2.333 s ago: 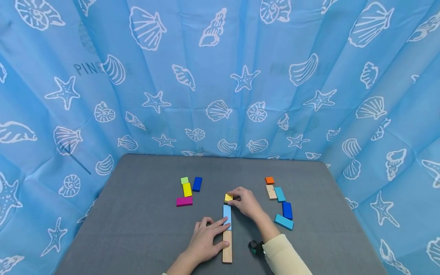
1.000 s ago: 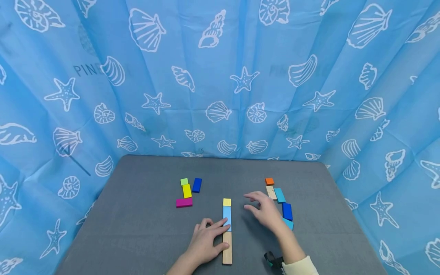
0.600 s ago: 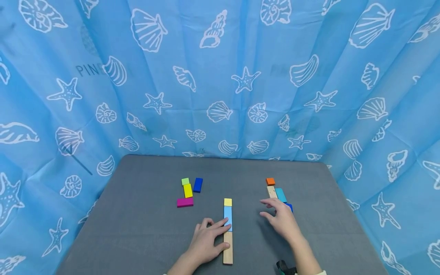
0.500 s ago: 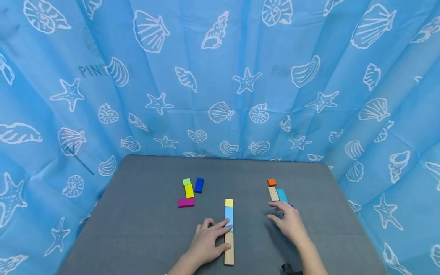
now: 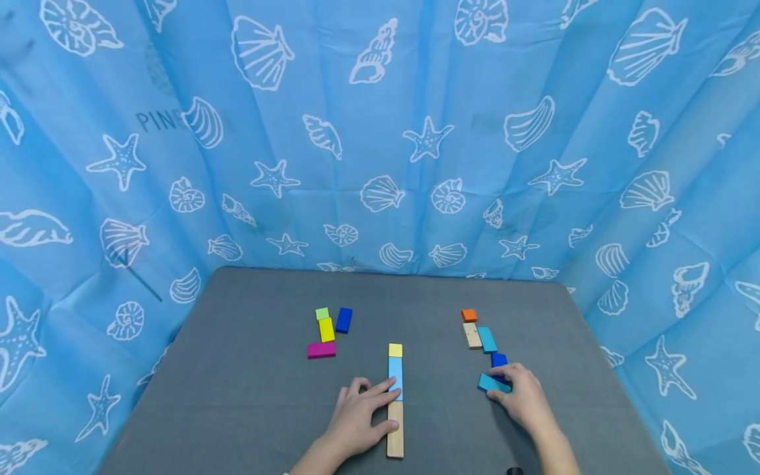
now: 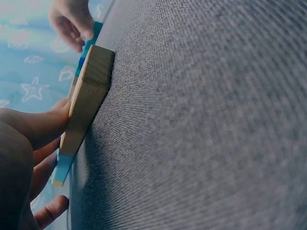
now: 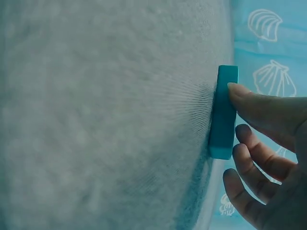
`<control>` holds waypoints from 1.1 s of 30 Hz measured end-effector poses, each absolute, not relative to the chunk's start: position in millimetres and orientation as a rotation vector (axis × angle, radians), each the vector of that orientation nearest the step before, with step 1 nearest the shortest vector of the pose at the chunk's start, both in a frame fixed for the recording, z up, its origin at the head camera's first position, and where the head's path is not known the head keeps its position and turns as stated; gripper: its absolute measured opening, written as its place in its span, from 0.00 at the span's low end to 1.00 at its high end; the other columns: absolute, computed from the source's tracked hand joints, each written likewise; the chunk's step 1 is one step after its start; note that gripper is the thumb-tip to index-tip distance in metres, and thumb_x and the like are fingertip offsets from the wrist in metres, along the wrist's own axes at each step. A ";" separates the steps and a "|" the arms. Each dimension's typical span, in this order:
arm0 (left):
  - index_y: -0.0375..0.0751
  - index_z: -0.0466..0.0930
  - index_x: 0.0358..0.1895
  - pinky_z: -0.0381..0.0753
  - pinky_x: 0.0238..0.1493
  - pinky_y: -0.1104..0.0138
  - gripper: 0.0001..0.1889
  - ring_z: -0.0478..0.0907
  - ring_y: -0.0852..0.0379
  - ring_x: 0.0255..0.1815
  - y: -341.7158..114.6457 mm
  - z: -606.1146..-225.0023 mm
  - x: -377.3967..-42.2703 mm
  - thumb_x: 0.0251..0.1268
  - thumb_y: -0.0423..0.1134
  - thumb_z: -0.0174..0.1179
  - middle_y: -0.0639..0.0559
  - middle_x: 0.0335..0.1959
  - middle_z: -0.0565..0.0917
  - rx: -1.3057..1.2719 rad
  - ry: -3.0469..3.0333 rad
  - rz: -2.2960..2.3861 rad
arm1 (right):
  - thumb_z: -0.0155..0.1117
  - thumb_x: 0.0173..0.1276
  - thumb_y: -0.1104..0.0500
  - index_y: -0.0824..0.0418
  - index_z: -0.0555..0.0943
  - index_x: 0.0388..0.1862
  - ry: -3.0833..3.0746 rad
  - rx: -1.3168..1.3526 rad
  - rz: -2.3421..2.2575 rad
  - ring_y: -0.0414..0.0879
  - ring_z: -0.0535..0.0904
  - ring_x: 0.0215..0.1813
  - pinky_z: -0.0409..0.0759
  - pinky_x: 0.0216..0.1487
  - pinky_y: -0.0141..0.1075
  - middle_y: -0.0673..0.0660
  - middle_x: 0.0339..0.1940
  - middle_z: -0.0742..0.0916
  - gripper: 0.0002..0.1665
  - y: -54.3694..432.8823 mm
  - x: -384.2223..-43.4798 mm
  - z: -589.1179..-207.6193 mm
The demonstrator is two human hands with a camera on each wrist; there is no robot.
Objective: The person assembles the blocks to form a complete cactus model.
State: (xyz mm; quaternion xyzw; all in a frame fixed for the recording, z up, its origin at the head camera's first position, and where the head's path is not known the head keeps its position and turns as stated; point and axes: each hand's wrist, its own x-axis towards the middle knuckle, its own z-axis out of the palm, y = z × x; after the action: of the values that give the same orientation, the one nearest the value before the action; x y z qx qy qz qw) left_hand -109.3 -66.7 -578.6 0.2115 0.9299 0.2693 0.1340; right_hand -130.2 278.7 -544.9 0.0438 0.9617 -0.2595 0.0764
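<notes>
In the head view, my left hand [image 5: 354, 419] rests beside a row of blocks, fingertips on the light blue block [image 5: 395, 369] and thumb against the plain wooden block [image 5: 394, 443]. A small yellow block [image 5: 395, 349] tops the far end of that row. Over on the right, my right hand [image 5: 525, 396] has its thumb and fingers around a teal block [image 5: 485, 382]. The right wrist view shows the thumb touching the face of this teal block [image 7: 224, 115], which stays at the cloth; the fingers' contact is partly hidden.
Near the right hand lie a dark blue block [image 5: 499, 359], another teal block [image 5: 488, 340], a wooden block [image 5: 472, 335] and an orange block [image 5: 469, 315]. Farther left are magenta [image 5: 321, 350], yellow [image 5: 326, 329], green [image 5: 322, 313] and blue [image 5: 344, 320] blocks. A patterned curtain [image 5: 356, 145] surrounds the grey table [image 5: 237, 369].
My right hand let go of the small yellow block at the row's far end, moved right and toward me, and took hold of the teal block. The left hand stayed in place.
</notes>
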 end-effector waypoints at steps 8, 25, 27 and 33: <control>0.72 0.70 0.71 0.64 0.47 0.55 0.31 0.63 0.55 0.58 -66.8 -579.5 -109.4 0.64 0.63 0.63 0.73 0.75 0.65 0.610 2.700 0.784 | 0.77 0.59 0.63 0.58 0.86 0.53 2.896 0.037 -0.599 0.61 0.76 0.57 0.75 0.54 0.60 0.59 0.50 0.82 0.21 275.7 -131.1 -544.9; 0.73 0.70 0.71 0.64 0.49 0.53 0.31 0.63 0.54 0.59 -65.5 -579.3 -109.1 0.64 0.62 0.64 0.75 0.75 0.65 0.591 2.697 0.777 | 0.77 0.60 0.61 0.53 0.86 0.55 3.003 -0.248 -0.633 0.57 0.80 0.61 0.77 0.59 0.59 0.54 0.54 0.87 0.22 228.9 -140.4 -525.3; 0.74 0.70 0.71 0.64 0.49 0.54 0.31 0.63 0.54 0.59 -64.6 -579.7 -109.2 0.64 0.63 0.64 0.75 0.75 0.65 0.587 2.694 0.773 | 0.77 0.60 0.61 0.53 0.86 0.54 3.013 -0.285 -0.658 0.56 0.81 0.61 0.77 0.60 0.57 0.52 0.54 0.87 0.22 219.2 -144.2 -528.3; 0.74 0.70 0.71 0.65 0.49 0.54 0.31 0.63 0.54 0.59 -64.7 -579.4 -109.4 0.64 0.63 0.63 0.76 0.75 0.64 0.586 2.702 0.760 | 0.78 0.59 0.61 0.53 0.87 0.53 3.008 -0.381 -0.691 0.53 0.82 0.58 0.78 0.60 0.54 0.52 0.52 0.88 0.21 190.1 -156.9 -535.5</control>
State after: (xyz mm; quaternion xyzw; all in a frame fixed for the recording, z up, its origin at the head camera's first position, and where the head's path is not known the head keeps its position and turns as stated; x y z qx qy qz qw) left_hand -109.4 -64.7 -579.4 0.2025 0.9335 0.2625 0.1368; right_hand -156.9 190.1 -535.5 -0.1227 0.9671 -0.2221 0.0159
